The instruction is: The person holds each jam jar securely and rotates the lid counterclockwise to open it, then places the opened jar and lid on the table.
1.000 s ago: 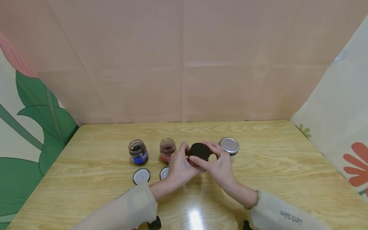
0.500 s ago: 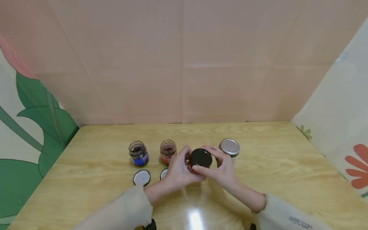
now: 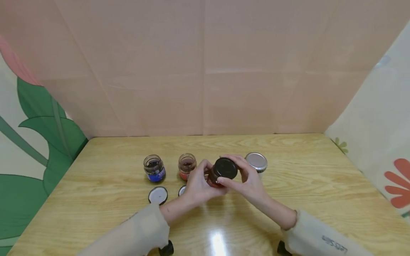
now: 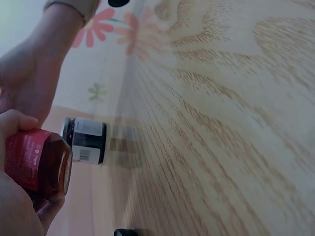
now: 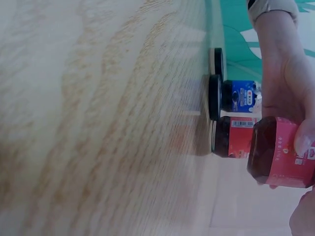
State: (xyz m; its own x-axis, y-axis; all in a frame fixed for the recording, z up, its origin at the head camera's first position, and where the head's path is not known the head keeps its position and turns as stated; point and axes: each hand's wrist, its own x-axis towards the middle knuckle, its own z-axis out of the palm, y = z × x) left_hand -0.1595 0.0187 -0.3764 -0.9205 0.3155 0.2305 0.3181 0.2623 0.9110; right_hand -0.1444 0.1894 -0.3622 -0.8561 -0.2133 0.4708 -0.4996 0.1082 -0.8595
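My left hand [image 3: 199,185] grips the body of a glass jar with a red label [image 4: 24,160], holding it above the table. On top of that jar is a black lid [image 3: 225,168], which my right hand [image 3: 251,183] holds with thumb and fingers around its rim. The jar leans slightly in the head view. In the right wrist view, its dark base and red label [image 5: 285,155] show below the left thumb. The fingers behind the jar are partly hidden.
Left of the hands stand two lidless jars, one blue-labelled [image 3: 156,175] and one red-labelled [image 3: 184,175]. Two lids lie before them, one upturned [image 3: 158,195], the other [image 3: 182,190] partly behind the left hand. A silver-lidded jar [image 3: 256,161] stands behind the right hand.
Both hands and the jar dipped toward the person, then moved back up and slightly right. More of the jar's side shows below the lid. The other jars have stayed put.
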